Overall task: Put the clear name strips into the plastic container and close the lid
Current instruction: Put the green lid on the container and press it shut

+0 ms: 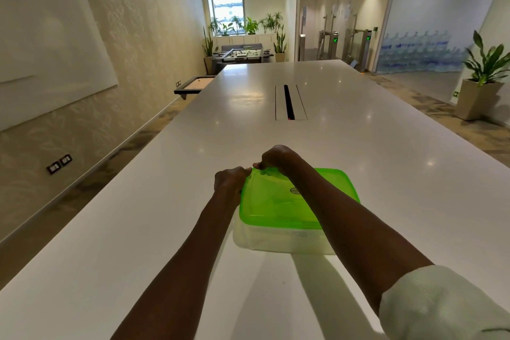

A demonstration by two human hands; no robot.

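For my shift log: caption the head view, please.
Both hands, left hand and right hand, grip the green lid's far corner on the clear container.

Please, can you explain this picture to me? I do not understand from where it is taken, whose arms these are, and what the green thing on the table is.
There is no machine here. A person wears a camera on the head, so you see their own two arms from above.

On the long white table stands a clear plastic container with a green lid on top. The left hand grips the lid's left edge near the far corner. The right hand pinches the lid's far edge at the same corner. Whether the lid is fully shut, and whether name strips lie inside, I cannot tell.

Behind the table are potted plants and a table football game.
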